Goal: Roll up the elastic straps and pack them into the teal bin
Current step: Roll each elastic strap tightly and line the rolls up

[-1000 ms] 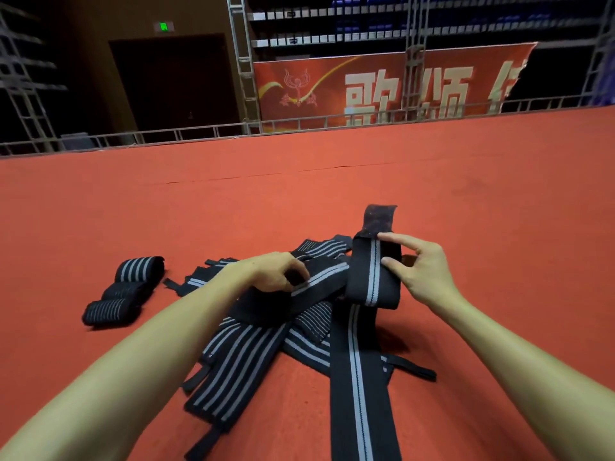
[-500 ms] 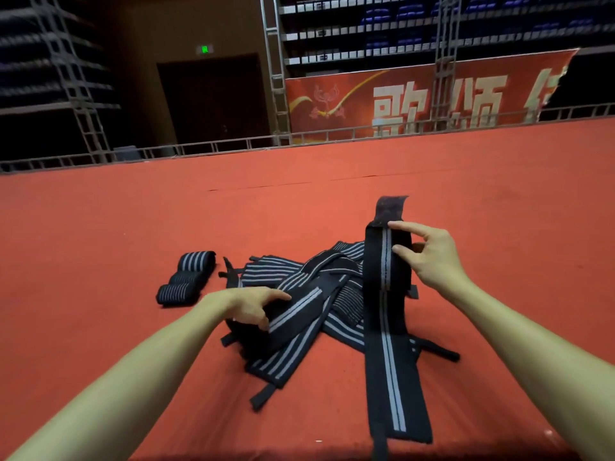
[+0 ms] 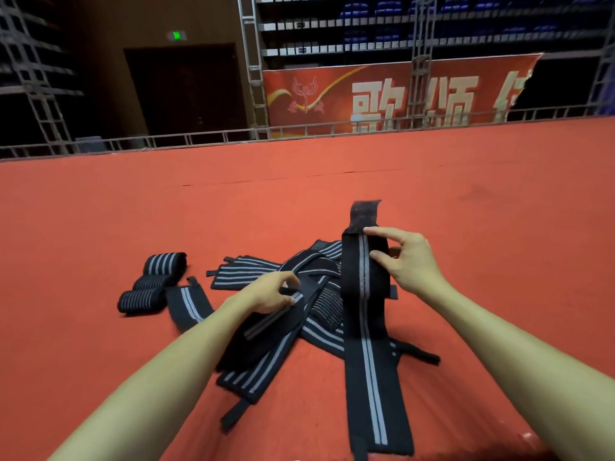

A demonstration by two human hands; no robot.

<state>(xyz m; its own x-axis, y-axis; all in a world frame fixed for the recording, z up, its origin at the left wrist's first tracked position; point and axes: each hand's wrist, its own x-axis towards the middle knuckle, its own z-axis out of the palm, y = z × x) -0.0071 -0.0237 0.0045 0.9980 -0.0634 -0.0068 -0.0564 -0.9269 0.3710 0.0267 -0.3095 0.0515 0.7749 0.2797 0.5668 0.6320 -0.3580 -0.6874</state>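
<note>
Red carpet (image 3: 100,221) carries the strap heap (image 3: 246,277); right hand (image 3: 411,262) pinches a long strap (image 3: 364,284) upright, left hand (image 3: 269,292) grips a heap strap (image 3: 276,329). Rolling from its top likely comes next; teal bin unseen

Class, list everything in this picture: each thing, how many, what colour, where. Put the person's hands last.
Carpet: one, red, beneath everything.
Loose straps: tangled pile, uncountable, black with grey stripes, centre.
Rolled straps: three, black with grey stripes, left of the loose straps.
Long strap: one, black, grey centre stripe, lifted at right.
Banner: one, red with white characters, background.
Left hand: one, pinching a loose strap.
Right hand: one, holding the long strap.
</note>
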